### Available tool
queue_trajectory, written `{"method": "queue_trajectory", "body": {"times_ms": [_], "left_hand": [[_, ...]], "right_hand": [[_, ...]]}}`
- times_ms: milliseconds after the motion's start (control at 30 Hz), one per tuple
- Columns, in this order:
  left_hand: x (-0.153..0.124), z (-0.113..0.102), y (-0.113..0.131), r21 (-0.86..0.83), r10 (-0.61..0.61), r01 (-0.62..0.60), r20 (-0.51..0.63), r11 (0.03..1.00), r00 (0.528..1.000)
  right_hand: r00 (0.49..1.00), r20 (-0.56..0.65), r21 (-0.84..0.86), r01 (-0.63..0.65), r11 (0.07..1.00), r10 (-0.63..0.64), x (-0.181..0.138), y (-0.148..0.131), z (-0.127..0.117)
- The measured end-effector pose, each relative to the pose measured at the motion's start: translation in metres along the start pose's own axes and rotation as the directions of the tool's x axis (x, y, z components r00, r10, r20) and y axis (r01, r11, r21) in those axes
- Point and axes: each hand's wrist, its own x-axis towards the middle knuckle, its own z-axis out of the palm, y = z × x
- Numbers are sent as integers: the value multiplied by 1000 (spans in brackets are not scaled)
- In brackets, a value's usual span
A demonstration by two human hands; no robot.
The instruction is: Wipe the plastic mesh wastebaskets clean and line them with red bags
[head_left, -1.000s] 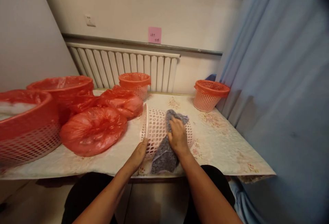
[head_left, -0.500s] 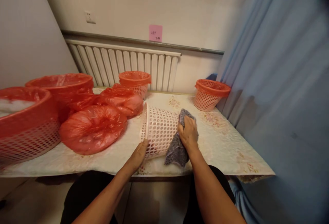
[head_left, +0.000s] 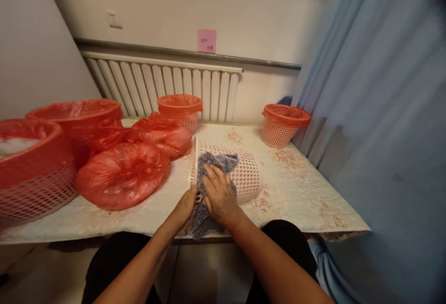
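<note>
Basket (head_left: 249, 174) of pale pink plastic lies on its side upon the covered table (head_left: 306, 197), and in the head view the left hand (head_left: 186, 204) has its grip clamped at the rim (head_left: 193, 160). The right hand (head_left: 219, 194) holds gray cloth (head_left: 205, 222) in its grip, fingers almost straight, pressing it against the basket's holed wall. To the left, near the basket, rests a puffy red bag (head_left: 123, 178).

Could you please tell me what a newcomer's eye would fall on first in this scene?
Most likely the shiny red plastic bags lying at left on the pale floral-covered table. After that, at the centre, the right hand presses a grey cloth to a pale pink, perforated plastic basket lying on its side, its rim held by the left hand.
</note>
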Motion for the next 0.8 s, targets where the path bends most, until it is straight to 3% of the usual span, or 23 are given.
{"method": "queue_trajectory", "body": {"times_ms": [167, 267, 400, 567, 800], "left_hand": [[5, 1, 8, -94, 9, -5, 40, 996, 999], [4, 0, 11, -92, 0, 7, 81, 996, 997], [3, 1, 7, -96, 77, -61, 169, 993, 983], [-1, 5, -11, -66, 160, -152, 142, 986, 977], [-10, 0, -42, 75, 204, -210, 84, 975, 975]], "right_hand": [[974, -93, -43, -212, 976, 207, 1, 47, 0], [915, -167, -80, -384, 920, 367, -4, 80, -1], [829, -242, -87, -535, 840, 504, -12, 114, -3], [799, -285, -85, -571, 816, 529, -17, 127, -1], [806, -305, -69, -550, 832, 507, -18, 128, 3]]}}
